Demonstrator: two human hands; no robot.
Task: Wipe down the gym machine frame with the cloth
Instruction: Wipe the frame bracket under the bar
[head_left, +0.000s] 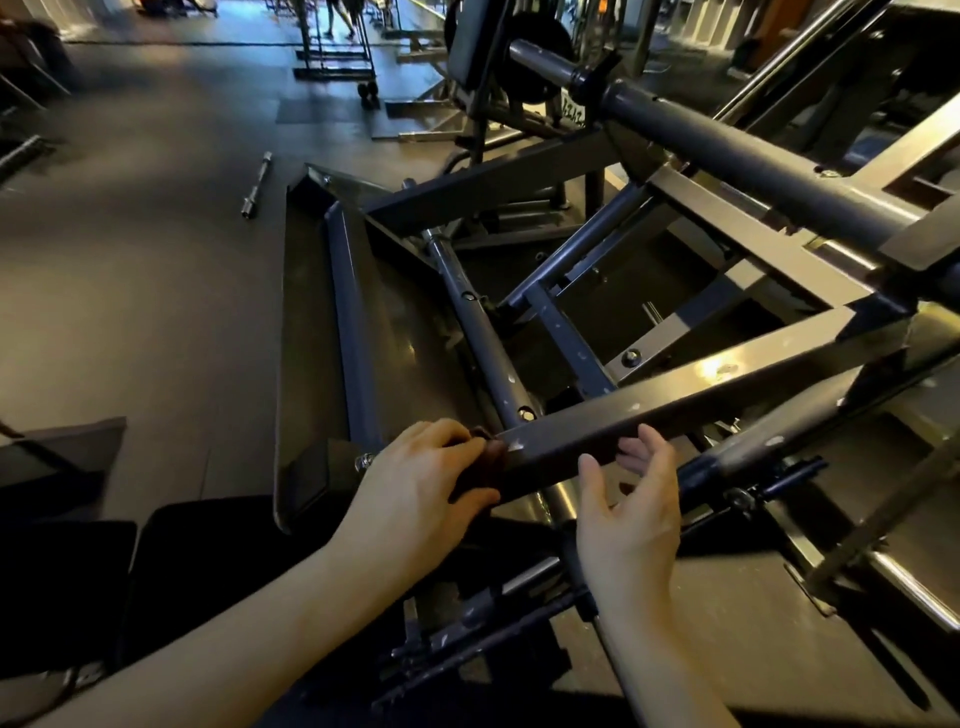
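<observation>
Gym floor (156, 322): loose bar (256, 185) near frame (675, 400); left hand (421, 480) grips cloth (492, 456).

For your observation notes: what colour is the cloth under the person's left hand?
Dark reddish-brown cloth, best in the head view.

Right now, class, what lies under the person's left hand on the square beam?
A dark cloth peeks out under the left hand, held against the near end of the square beam. The hand covers most of the cloth and the beam's end.
</observation>
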